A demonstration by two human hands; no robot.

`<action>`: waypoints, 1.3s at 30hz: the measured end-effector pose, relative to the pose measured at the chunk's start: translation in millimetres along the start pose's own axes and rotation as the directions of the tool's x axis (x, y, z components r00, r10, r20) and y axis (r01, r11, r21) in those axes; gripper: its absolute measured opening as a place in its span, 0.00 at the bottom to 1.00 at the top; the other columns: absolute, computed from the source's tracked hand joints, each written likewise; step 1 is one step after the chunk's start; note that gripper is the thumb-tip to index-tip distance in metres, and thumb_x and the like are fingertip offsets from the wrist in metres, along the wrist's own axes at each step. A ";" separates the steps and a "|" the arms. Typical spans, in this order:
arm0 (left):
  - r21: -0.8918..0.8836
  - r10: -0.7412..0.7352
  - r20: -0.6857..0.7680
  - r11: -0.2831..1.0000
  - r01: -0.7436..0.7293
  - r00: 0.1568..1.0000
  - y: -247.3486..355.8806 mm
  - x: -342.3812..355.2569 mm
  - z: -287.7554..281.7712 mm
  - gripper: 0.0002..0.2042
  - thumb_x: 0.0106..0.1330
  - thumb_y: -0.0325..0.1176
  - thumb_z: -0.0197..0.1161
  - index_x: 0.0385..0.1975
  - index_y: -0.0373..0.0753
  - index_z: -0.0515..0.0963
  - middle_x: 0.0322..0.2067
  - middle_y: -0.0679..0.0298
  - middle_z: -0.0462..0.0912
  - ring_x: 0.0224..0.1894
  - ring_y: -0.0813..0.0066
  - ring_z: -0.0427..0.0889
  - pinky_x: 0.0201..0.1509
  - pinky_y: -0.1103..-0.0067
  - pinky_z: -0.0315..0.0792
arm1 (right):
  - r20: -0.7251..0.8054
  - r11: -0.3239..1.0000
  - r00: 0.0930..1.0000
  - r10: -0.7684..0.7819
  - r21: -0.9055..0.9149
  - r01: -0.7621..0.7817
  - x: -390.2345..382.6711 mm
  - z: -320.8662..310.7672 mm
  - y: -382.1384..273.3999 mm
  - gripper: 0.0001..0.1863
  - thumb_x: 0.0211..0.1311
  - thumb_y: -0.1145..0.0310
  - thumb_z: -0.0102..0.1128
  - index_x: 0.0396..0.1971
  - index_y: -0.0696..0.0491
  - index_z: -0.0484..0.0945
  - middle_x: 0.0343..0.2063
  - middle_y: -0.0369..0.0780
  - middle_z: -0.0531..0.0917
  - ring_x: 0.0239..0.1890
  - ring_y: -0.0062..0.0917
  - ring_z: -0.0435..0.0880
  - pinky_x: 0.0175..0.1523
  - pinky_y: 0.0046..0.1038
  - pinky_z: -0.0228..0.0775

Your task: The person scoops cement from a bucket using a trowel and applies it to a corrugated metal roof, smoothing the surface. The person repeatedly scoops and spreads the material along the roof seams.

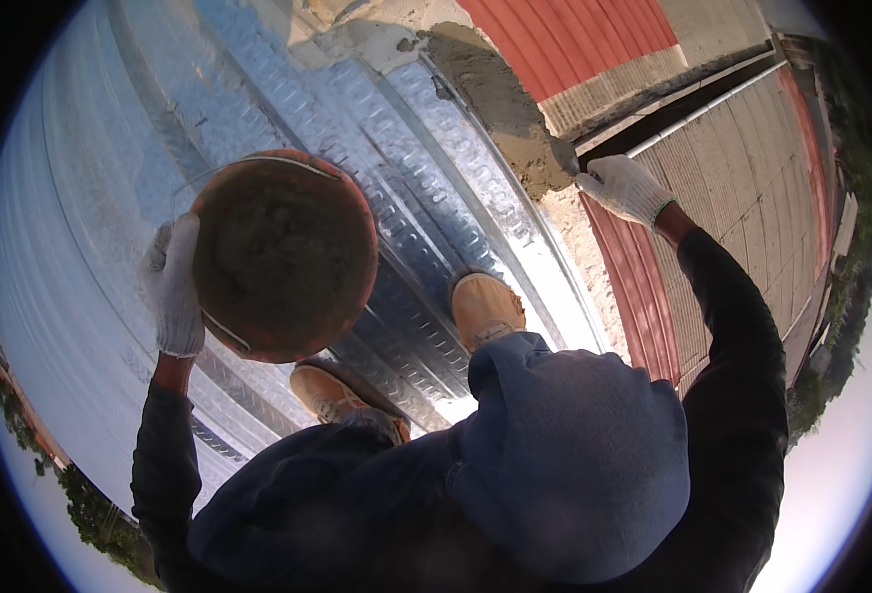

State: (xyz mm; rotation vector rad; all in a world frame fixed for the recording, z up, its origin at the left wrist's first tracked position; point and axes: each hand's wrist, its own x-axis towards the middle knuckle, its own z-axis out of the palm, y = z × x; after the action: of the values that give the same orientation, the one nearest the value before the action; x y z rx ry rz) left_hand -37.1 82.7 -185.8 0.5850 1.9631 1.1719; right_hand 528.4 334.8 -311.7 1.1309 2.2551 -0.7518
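In a white glove, my left hand (177,282) grips the left side of an orange bucket (347,306), which has a wire handle and holds wet grey mortar (278,247). My right hand (619,190), also gloved, is closed at the lower end of a strip of fresh mortar (495,94) along a rough masonry edge (584,252); what its fingers hold is too hidden to make out, with only a small dark bit showing at the fingertips.
I stand in tan boots (487,306) on ribbed metal sheeting (90,247) that covers the left and middle. Beyond the masonry edge lie red corrugated sheets (584,40), weathered roof panels (742,178) and a long dark gap (673,104). Trees (841,316) show at the rim.
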 end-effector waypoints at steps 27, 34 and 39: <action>0.448 0.212 0.116 0.861 -0.242 0.970 8.4 -51.5 20.3 0.26 0.77 0.58 0.70 0.29 0.38 0.83 0.21 0.70 0.78 0.28 0.84 0.75 0.34 0.75 0.74 | -0.177 0.899 0.887 -0.427 -0.191 0.395 -41.7 -25.5 -271.4 0.17 0.79 0.55 0.65 0.44 0.56 0.82 0.32 0.47 0.90 0.35 0.45 0.93 0.43 0.44 0.85; 0.365 0.202 0.058 0.907 -0.209 0.978 4.5 -58.0 33.7 0.24 0.78 0.55 0.71 0.32 0.37 0.86 0.22 0.69 0.81 0.28 0.86 0.77 0.34 0.76 0.75 | -0.095 0.838 0.834 -0.543 -0.127 0.531 -24.1 7.5 -305.9 0.16 0.81 0.57 0.61 0.43 0.57 0.85 0.28 0.47 0.89 0.32 0.44 0.94 0.41 0.46 0.87; 0.361 0.285 0.036 0.890 -0.278 0.958 -7.4 -54.0 31.7 0.24 0.78 0.55 0.71 0.34 0.36 0.85 0.23 0.70 0.80 0.28 0.86 0.76 0.34 0.76 0.75 | 0.091 0.862 0.862 -0.499 0.151 0.484 -53.1 4.9 -324.0 0.20 0.81 0.54 0.61 0.52 0.58 0.81 0.32 0.49 0.90 0.38 0.49 0.93 0.48 0.51 0.85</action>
State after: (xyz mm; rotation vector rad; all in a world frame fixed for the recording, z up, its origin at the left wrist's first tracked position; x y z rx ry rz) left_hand 20.8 58.2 -181.1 1.0876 2.1802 0.9828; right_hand 288.9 139.9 -200.3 0.5216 2.4366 -1.1405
